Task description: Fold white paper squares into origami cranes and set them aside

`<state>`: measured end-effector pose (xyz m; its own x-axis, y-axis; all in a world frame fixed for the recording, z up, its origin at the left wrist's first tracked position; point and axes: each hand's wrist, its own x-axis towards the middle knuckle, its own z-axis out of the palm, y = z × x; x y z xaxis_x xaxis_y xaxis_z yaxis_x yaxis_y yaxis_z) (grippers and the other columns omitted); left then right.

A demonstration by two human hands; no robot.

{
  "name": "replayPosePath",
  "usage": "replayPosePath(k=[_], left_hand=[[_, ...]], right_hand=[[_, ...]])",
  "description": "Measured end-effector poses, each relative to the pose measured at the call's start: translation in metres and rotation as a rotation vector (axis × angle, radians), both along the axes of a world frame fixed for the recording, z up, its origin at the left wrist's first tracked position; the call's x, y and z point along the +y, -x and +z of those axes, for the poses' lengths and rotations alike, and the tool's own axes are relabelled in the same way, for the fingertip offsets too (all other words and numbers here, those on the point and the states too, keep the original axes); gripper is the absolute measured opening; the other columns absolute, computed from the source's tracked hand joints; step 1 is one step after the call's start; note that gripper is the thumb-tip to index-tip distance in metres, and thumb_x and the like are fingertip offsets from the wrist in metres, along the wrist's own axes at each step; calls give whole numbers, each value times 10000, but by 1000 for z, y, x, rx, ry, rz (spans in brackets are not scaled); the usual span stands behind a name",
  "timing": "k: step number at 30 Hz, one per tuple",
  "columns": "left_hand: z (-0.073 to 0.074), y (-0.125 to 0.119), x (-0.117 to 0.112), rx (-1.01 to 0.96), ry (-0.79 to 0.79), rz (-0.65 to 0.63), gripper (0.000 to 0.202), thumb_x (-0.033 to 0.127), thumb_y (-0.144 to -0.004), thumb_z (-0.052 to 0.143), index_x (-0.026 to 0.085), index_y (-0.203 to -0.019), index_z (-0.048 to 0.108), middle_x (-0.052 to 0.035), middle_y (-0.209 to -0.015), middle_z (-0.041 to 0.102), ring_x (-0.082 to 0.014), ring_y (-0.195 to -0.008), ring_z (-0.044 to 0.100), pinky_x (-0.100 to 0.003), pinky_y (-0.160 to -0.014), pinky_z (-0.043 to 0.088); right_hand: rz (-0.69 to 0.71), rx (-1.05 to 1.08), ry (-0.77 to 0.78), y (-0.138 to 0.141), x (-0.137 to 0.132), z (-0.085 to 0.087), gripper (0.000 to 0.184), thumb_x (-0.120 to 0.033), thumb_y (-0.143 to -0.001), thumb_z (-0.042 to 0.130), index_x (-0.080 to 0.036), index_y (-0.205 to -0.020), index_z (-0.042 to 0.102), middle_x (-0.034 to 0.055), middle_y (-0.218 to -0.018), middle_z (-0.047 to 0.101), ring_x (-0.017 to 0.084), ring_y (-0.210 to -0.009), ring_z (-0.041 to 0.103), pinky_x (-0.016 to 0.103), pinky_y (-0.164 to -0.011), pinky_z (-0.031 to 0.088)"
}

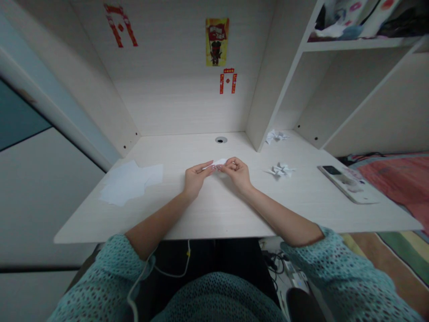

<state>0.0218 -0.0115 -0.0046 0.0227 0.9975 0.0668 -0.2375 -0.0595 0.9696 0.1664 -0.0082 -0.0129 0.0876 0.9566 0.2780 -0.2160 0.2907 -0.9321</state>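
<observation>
Between my two hands, above the middle of the desk, is a small piece of white folded paper (219, 161). My left hand (196, 177) pinches its left side between thumb and fingers. On the other side my right hand (237, 173) grips it, with thumb and curled fingers pressed together. The thumbs nearly meet at the paper's near edge. Fingers cover part of it, so its full shape is hidden. Loose white sheets (125, 183) lie spread on the left of the desk. Right of my hands rests a cluster of small folded white paper pieces (280, 170).
More folded paper pieces (276, 136) lie behind, beside the upright divider (279, 76). A phone (348, 184) lies at the desk's right end, near red cloth (395, 179). A cable hole (221, 140) is at the back. A white cable (182, 273) hangs below the desk's front edge.
</observation>
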Motion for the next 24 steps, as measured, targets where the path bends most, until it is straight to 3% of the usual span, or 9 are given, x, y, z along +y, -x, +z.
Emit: replayPosePath(k=[11,16,24], left_hand=[[-1,8,5,55,61,-92,370,310,-612,755,150,-941,697,-80,-901,709,-171,-853,652,-348,-911,461],[1,8,6,70,77,-75,355,321,-637,735,152,-946,694,-85,-877,710,-187,-854,657,-350,-878,476],[-7,7,6,147,-24,-75,397,352,-670,705,134,-999,671,-90,-896,706,-177,-829,657,-326,-840,491]], right_hand=[[4,-79,-40,-7,5,2,324,-348,-563,765,-202,-619,482,-17,-583,623,150,-603,627,268,-609,485],[16,-100,-41,-9,6,7,343,-366,-582,750,-207,-600,446,-11,-579,617,152,-595,621,273,-607,478],[-50,-120,-67,-7,8,-1,436,-373,-610,732,-244,-826,376,-69,-558,587,136,-542,589,242,-557,439]])
